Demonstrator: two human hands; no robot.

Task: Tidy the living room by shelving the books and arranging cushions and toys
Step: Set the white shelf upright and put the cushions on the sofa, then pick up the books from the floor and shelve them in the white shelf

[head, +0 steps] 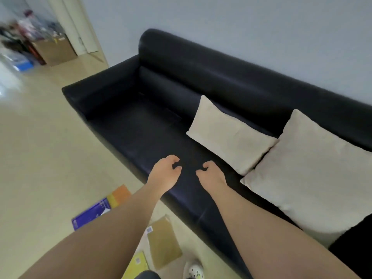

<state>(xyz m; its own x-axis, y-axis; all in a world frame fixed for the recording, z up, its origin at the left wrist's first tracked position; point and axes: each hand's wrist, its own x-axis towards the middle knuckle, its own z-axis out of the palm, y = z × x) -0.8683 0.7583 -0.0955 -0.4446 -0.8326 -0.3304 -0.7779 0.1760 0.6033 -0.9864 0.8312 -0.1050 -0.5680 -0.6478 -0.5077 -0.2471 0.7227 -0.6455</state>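
Two cream cushions lean against the back of a black sofa (pixel 141 125): a smaller cushion (pixel 229 135) in the middle and a larger cushion (pixel 314 174) to its right, their corners touching. My left hand (pixel 164 174) and my right hand (pixel 211 174) hover side by side over the sofa's front seat edge, fingers loosely curled, holding nothing. On the floor in front of the sofa lie books: a purple and orange book (pixel 100 208), a brown book (pixel 164 242) and a yellow book (pixel 137 264), partly hidden by my left forearm.
The pale floor (pixel 40 158) stretches to the left. A cardboard box (pixel 54 50) and blurred clutter stand at the far left by a doorway. A white shoe (pixel 194 270) shows at the bottom edge. The left half of the sofa seat is bare.
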